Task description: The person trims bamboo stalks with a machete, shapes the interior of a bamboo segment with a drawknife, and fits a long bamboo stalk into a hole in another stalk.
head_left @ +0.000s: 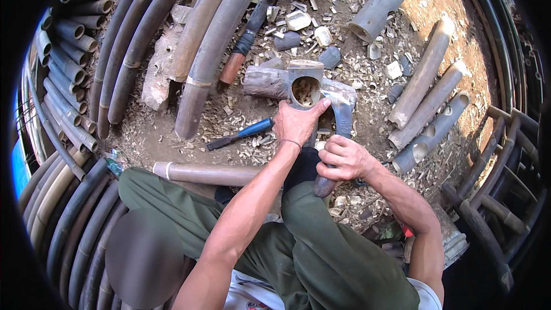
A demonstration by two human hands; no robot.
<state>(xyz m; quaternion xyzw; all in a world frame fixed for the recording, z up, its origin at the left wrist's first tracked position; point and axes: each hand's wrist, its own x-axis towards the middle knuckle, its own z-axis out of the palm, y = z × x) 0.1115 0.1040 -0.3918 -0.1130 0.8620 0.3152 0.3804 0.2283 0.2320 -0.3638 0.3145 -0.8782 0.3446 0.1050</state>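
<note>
My left hand (295, 121) is wrapped round a grey bamboo piece (306, 70). A round hole cut in its side faces up, with pale, rough material inside. The thumb points right, toward a curved metal blade. That blade belongs to a billhook-like knife (343, 116), whose dark handle sits closed in my right hand (346, 159). The blade's upper part bends left beside the bamboo piece; whether they touch I cannot tell. Behind the bamboo piece lies a short log (265, 82). Left of my left hand, a chisel (252, 128) with a blue handle rests on the ground.
A bamboo length (209, 174) lies before my legs. Long bamboo poles (204, 74) and a black-wrapped tool (244, 43) lie at the far left. Cut bamboo tubes (383, 6) and holed pieces (430, 132) lie right. Chips litter the ground. A bamboo frame (496, 161) stands right.
</note>
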